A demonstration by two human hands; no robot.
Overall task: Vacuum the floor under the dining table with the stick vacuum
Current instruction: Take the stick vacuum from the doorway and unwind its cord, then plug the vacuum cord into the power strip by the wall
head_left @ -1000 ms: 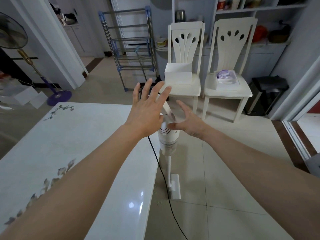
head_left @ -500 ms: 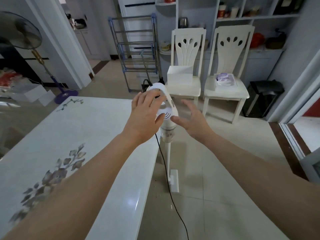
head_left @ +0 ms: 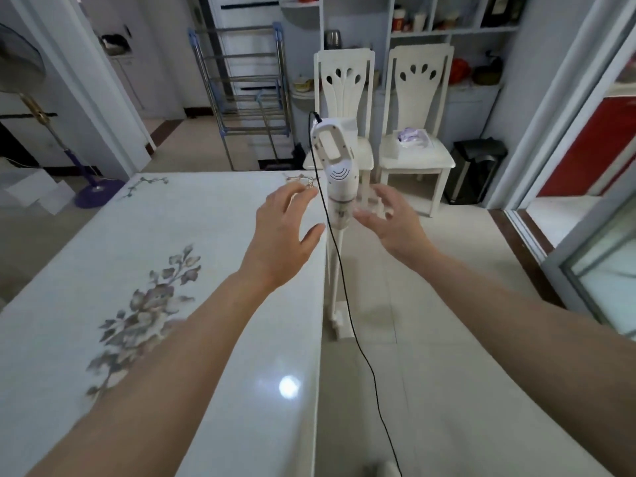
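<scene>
Both left hand (head_left: pixel 282 235) and right hand (head_left: pixel 395 223) now off stick vacuum (head_left: pixel 339 180).

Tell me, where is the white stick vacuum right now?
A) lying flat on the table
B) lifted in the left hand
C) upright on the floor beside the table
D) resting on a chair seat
C: the vacuum stands upright, its foot on the floor tiles beside the table, between the open left hand and right hand.

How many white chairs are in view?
2. The left chair stands behind the vacuum; the right chair is beside it, next to the bin. Others may be hidden out of view.
</scene>
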